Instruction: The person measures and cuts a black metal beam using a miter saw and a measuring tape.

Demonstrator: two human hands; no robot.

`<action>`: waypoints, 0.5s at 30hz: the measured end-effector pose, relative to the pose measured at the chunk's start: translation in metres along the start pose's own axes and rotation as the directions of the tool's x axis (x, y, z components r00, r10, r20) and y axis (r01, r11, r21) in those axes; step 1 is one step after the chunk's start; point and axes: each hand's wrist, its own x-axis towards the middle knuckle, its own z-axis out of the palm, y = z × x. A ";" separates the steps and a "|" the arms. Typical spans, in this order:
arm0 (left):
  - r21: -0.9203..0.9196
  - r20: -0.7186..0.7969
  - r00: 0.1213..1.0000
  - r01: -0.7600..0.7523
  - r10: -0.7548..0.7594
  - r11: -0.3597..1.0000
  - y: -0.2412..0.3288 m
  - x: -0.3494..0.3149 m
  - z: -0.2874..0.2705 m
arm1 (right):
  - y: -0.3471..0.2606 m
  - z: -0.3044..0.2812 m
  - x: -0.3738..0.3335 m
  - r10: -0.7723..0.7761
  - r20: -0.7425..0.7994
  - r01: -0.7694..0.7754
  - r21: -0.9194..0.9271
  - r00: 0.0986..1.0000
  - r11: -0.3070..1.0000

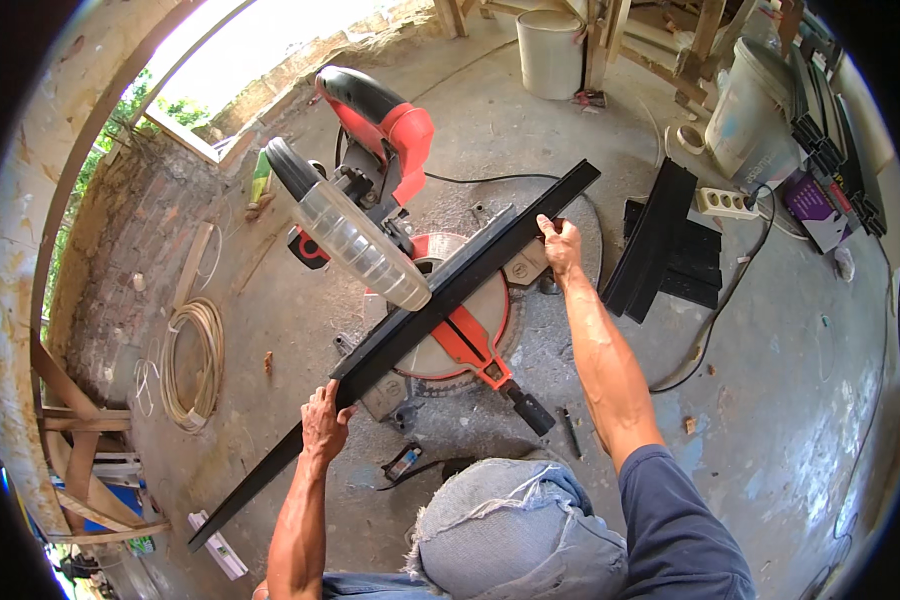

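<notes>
A long black profile bar (470, 275) lies slantwise across a red and black mitre saw (440, 250) on the floor. My left hand (325, 420) grips the bar left of the saw, fingers over its edge. Towards the bar's far right end, my right hand (560, 245) holds it, thumb on top. The saw's head (375, 125) is tilted to the left, its clear blade guard (360, 245) reaching down to the bar. The blade itself is hidden. The saw's red table arm (470, 345) and black handle (532, 412) point towards my knee.
Cut black profile pieces (655, 245) lie at right, beside a white power strip (725, 203) with a black cable. A coil of pale hose (192, 365) lies at left. White buckets (550, 55) stand at the back. A tape measure (403, 462) and a pen (570, 432) are near my knee.
</notes>
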 end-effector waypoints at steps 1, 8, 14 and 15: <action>0.001 0.000 1.000 0.000 0.000 1.000 0.000 0.000 0.000 | 0.000 0.000 0.000 0.001 0.000 -0.001 0.001 1.000 1.000; -0.026 -0.029 1.000 -0.011 0.010 1.000 -0.003 -0.001 0.004 | -0.002 -0.003 0.000 0.008 0.008 -0.008 -0.056 1.000 0.998; -0.013 -0.003 1.000 0.007 -0.007 1.000 -0.004 0.001 0.005 | -0.009 -0.004 -0.002 0.017 0.004 -0.016 -0.115 1.000 0.993; -0.012 0.009 1.000 0.020 -0.020 1.000 -0.003 0.002 0.004 | -0.013 -0.004 -0.003 0.034 0.015 -0.031 -0.158 0.999 0.987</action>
